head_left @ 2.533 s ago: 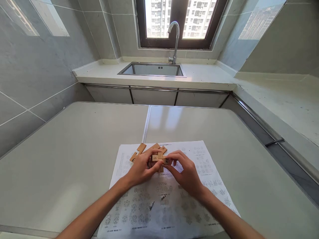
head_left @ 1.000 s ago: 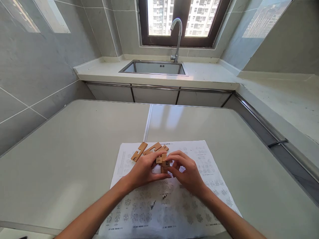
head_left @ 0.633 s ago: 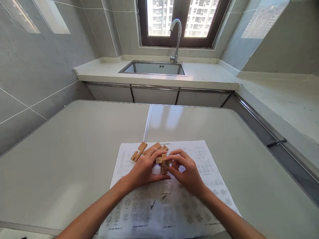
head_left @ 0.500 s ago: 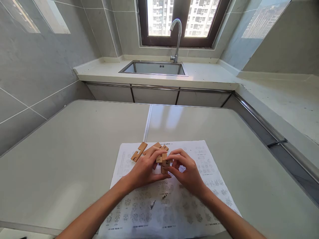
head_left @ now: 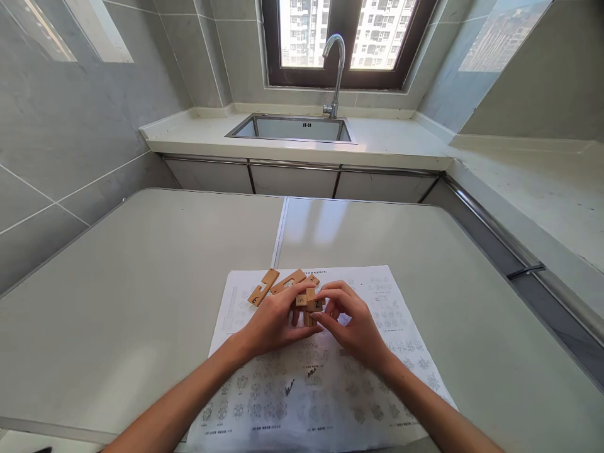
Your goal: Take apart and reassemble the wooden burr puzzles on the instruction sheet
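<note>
Several numbered wooden puzzle pieces, fitted together as a small wooden block puzzle (head_left: 313,306), stand between my hands above a printed sheet (head_left: 340,402). My left hand (head_left: 278,311) is closed round its left side, index finger over the top and thumb low in front. The fingertips of my right hand (head_left: 352,318) pinch the right side, near a piece marked 2. Beyond my left hand lie a notched wooden piece (head_left: 263,287), a slotted wooden piece (head_left: 289,281) and another piece marked 2 (head_left: 312,279). My fingers partly hide the puzzle's joints.
The sheet, covered with small printed diagrams, lies on a pale table (head_left: 141,296) with a seam down its middle. Behind the table is a counter (head_left: 391,135) with a sink (head_left: 287,129) and a tap (head_left: 336,75). Tiled walls rise on both sides.
The piece marked 2 in the puzzle has tilted slightly and shifted a little right. My left fingers have moved slightly, showing more of the slotted piece behind them.
</note>
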Available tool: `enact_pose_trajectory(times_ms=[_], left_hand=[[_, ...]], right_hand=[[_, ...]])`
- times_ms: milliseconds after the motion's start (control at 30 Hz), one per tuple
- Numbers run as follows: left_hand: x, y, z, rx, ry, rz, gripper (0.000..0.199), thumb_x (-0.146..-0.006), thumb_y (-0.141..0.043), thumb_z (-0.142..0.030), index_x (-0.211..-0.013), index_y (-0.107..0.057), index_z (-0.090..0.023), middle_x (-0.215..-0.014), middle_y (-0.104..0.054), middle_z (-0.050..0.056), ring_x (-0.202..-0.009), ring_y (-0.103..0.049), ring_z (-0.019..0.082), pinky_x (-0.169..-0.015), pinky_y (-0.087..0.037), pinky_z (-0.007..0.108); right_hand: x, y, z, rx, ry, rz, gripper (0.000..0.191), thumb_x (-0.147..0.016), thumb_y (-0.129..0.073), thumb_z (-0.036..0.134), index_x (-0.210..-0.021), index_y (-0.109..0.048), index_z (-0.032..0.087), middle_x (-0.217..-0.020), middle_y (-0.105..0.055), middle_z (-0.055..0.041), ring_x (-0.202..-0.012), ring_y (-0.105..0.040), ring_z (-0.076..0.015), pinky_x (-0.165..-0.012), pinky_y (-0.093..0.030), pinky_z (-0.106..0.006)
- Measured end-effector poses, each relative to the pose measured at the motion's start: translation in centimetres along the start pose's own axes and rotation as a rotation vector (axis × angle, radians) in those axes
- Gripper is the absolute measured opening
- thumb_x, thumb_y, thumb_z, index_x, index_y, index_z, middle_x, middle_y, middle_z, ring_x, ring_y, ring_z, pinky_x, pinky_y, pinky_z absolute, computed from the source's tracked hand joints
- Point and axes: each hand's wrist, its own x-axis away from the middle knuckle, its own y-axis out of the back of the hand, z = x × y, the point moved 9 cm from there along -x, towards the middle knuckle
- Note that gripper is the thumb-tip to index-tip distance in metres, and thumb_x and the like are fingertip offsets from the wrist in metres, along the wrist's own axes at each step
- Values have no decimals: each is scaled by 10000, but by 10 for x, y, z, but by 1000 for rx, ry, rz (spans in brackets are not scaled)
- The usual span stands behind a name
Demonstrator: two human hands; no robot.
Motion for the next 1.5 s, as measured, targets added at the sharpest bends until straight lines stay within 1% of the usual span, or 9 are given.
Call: enact_pose_trajectory(times_ms=[167,300,500,700,833,1033,1267,1400,1500], left_hand=[[-1,4,4,72,28,-19,749,-824,-835,-511,-1449,-500,-269,-1237,-717,97,-708,-665,162,-681,-572,315],[-2,7,2,134,25,-38,742,-815,-845,-511,-1429,-519,-250,-1317,-689,123,-883,-705,212,-696,-580,309],[-3,6,0,224,65,6,722,-812,-847,-494,-1410,-532,-240,-1426,-641,139,-885,-709,202,-671,-582,299],[-3,7,-1,204,51,4,741,-802,-855,-491,-1420,-531,-241,-1403,-659,136,-1076,-701,258,-837,-599,345],[-3,2,0,246,81,37,720,-820,-838,-489,-1419,-524,-245,-1391,-661,137,-929,-723,218,-697,-593,299],[-4,2,-8,285,41,54,695,-826,-842,-412,-1417,-516,-246,-1396,-645,150,-904,-728,216,-610,-572,267],[-2,-1,-4,252,44,50,691,-821,-851,-391,-1412,-515,-268,-1199,-717,86,-691,-655,144,-541,-529,253],[-2,0,-5,250,26,37,687,-822,-851,-394,-1410,-521,-262,-1187,-721,93,-834,-717,201,-587,-557,262],[-2,3,-9,238,2,22,670,-830,-843,-414,-1403,-535,-254,-1194,-722,109,-988,-732,256,-695,-606,307]], right_hand=[[-2,2,-3,3,-24,-12,179,-1045,-579,348,-1139,-681,236,-1149,-625,-79,-684,-588,-125,-641,-537,-297],[-3,5,-8,31,-68,-38,226,-1058,-549,394,-1155,-666,227,-1150,-642,-86,-660,-589,-124,-613,-526,-287],[-4,-3,-15,71,-136,44,298,-1055,-536,461,-1122,-670,203,-787,-648,-14,-605,-572,-148,-569,-470,-271],[-2,-5,-21,78,-144,52,332,-1057,-510,504,-1066,-650,203,-685,-615,15,-579,-569,-156,-597,-462,-279],[-1,-5,-23,105,-146,51,338,-1063,-490,513,-1038,-633,207,-684,-598,16,-597,-556,-164,-615,-462,-282],[0,-9,-25,77,-169,97,368,-1086,-435,508,-933,-607,220,-694,-605,4,-615,-552,-171,-624,-451,-289],[0,-10,-26,81,-163,114,393,-1100,-396,503,-911,-600,226,-688,-602,6,-615,-535,-173,-622,-439,-294],[1,-11,-28,63,-176,121,398,-1100,-394,506,-887,-585,230,-664,-589,11,-607,-528,-175,-624,-433,-297],[1,-12,-28,51,-181,128,420,-1106,-377,502,-847,-566,232,-647,-588,12,-600,-531,-173,-618,-426,-297]])
